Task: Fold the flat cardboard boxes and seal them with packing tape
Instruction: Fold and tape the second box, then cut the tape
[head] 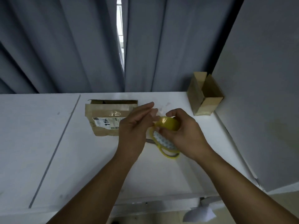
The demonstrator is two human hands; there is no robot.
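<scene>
Above the middle of the worktop, you are holding a yellow roll of packing tape in your right hand, with fingers and thumb curling round it. Your left hand is reaching in with its fingers nearly straight, the tips touching the roll's left side. Just beneath both hands, what look like yellow-handled scissors are lying on the worktop, though your hands are hiding much of them. Toward the far edge, left of your hands, a flattened cardboard box with a white label is lying, partly behind your left hand. At the far right corner a small cardboard box is standing with its flaps open, against the grey wall. Grey curtains are hanging behind the far edge.
</scene>
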